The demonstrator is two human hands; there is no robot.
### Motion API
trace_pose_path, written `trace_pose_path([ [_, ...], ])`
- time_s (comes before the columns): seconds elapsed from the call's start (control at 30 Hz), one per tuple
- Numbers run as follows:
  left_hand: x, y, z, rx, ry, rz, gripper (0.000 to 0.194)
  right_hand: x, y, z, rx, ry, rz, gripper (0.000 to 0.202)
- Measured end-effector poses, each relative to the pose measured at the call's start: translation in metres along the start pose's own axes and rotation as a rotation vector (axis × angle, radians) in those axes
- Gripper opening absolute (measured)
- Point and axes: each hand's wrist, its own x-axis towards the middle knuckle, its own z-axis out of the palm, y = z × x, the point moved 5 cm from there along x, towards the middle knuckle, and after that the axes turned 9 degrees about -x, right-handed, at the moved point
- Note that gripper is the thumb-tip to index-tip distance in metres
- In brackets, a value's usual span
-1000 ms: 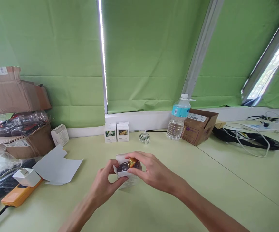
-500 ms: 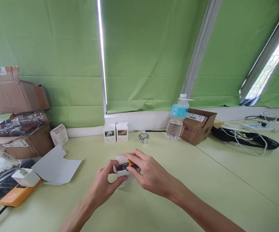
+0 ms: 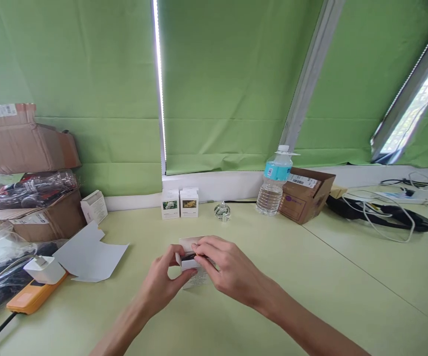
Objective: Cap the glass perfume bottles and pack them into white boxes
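A small white cardboard box (image 3: 192,265) stands on the table with its top flaps open. My left hand (image 3: 165,277) grips it from the left, thumb on the near side and fingers on the far flap. Something dark shows inside the opening. My right hand (image 3: 223,262) is over the box, with thumb and fingertips pinched together at the opening. Those fingers mostly cover the small gold-coloured cap they hold. Beyond the hands stand two small white boxes with printed pictures, a left one (image 3: 170,205) and a right one (image 3: 189,205). Right of them sits a clear glass stopper-like piece (image 3: 222,211).
A water bottle (image 3: 274,183) and a brown carton (image 3: 305,195) stand at the back right, beside a black device with white cables (image 3: 380,217). At left are stacked cartons (image 3: 24,148), a white paper sheet (image 3: 91,257) and an orange power strip (image 3: 36,295) with a white charger (image 3: 44,270).
My right fingers have lowered the gold-coloured cap into the box opening, so it is mostly hidden. My left hand keeps its grip on the box. The camera view has shifted slightly.
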Motion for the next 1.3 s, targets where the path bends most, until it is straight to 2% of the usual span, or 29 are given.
trace_pose_path([
  [0.17, 0.0, 0.001, 0.0, -0.01, -0.005, 0.007, 0.023, 0.001, 0.004, -0.002, 0.071, -0.029, 0.089, 0.018],
  [0.33, -0.001, 0.002, 0.0, 0.012, -0.002, 0.004, 0.023, 0.0, 0.001, 0.0, 0.044, 0.0, 0.006, 0.02],
  [0.5, -0.001, 0.0, 0.0, 0.02, 0.003, -0.021, 0.023, -0.002, 0.003, 0.006, -0.019, -0.004, 0.008, 0.022],
  [0.9, -0.001, 0.003, -0.001, 0.009, 0.009, 0.002, 0.02, -0.004, -0.001, 0.015, -0.204, -0.126, -0.03, 0.027],
  [1.3, 0.0, 0.001, 0.001, 0.036, 0.011, 0.059, 0.014, -0.003, -0.007, 0.013, -0.26, -0.138, -0.059, 0.032],
])
